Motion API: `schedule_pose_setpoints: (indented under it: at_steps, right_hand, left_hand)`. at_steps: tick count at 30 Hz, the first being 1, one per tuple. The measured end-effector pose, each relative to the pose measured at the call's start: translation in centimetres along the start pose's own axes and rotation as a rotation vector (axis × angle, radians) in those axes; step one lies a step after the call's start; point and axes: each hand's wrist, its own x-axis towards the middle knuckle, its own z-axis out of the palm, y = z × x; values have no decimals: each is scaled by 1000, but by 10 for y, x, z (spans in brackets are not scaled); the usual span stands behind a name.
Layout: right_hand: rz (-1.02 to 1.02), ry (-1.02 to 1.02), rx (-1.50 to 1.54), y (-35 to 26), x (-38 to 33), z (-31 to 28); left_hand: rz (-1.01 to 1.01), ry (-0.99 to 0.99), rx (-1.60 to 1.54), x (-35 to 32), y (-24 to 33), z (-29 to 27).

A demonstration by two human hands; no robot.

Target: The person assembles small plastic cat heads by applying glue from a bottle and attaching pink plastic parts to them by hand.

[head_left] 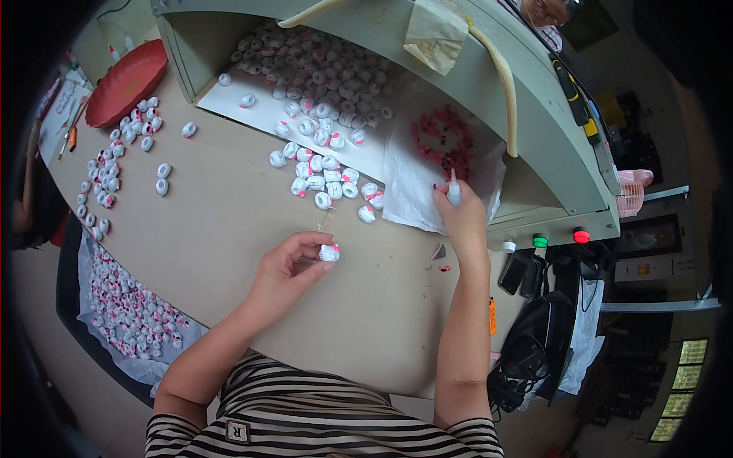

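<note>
My left hand (282, 271) is closed in a pinch over the middle of the table, holding a small rounded white piece (330, 253) with pink marks between thumb and fingers. To the right, my right hand (464, 217) grips a small white bottle with a narrow tip (454, 192). Its tip points toward small dark-pink pieces (458, 162) laid out in a rough ring on a white sheet (405, 200). A tiny dark-pink bit shows at this hand's fingertips; whether it is held there I cannot tell. Loose white-and-pink pieces (323, 201) lie beyond my left hand.
Many more white pieces (336, 72) fill the grey hooded cabinet (561, 164). Others are scattered at left near a red bowl (126, 84). A lined bin (130, 305) of pieces stands lower left. Coloured buttons (540, 240) and a phone (512, 272) are at right. Another person is beyond the cabinet.
</note>
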Motion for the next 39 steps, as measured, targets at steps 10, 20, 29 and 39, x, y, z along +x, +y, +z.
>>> schedule_pose_setpoints:
  at_steps: [10,20,29,39]
  right_hand:
    - [364,-623,1193,-49,-110,24]
    - [348,-648,1104,-47,-112,37]
    - [297,-546,1057,-54,-118,37]
    - [221,-588,1212,-53,-119,42]
  left_hand:
    - [68,-47,-30,-1,-6,0]
    - [128,-111,38,-1,-3,2]
    - [182,-137,-80,0,-7,-1]
    - [-26,-97,-190,-3,0,3]
